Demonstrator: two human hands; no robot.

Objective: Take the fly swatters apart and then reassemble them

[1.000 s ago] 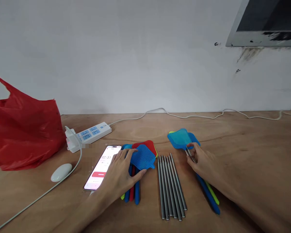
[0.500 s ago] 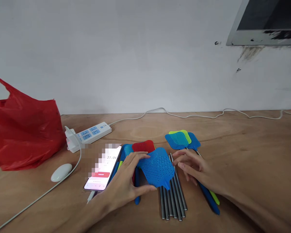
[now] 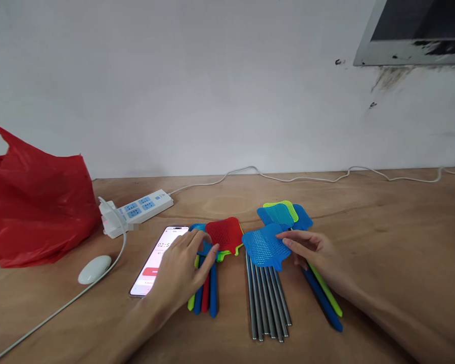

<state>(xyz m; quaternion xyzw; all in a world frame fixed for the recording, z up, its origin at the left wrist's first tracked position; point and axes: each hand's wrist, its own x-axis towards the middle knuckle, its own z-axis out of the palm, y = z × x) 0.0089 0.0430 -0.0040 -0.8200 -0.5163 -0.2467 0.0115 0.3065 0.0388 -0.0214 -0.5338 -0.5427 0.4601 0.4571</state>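
My right hand pinches the right edge of a blue perforated fly swatter head, tilted above the metal rods. With thumb and index finger apart, my left hand hovers at the left group, partly covering a blue mesh head. In that group, a red swatter head overlaps a lime one, and several coloured handles lie below. Farther right, teal, lime and blue heads overlap, with a blue handle and a lime handle below my right hand.
A lit phone lies left of my left hand. Beyond it are a white mouse-shaped object, a white power strip with a cable, and a red plastic bag. A wall rises behind the wooden table.
My left hand has let go of the blue swatter head and moved left to the other group. The right hand now holds that head, which has turned and shifted slightly right.
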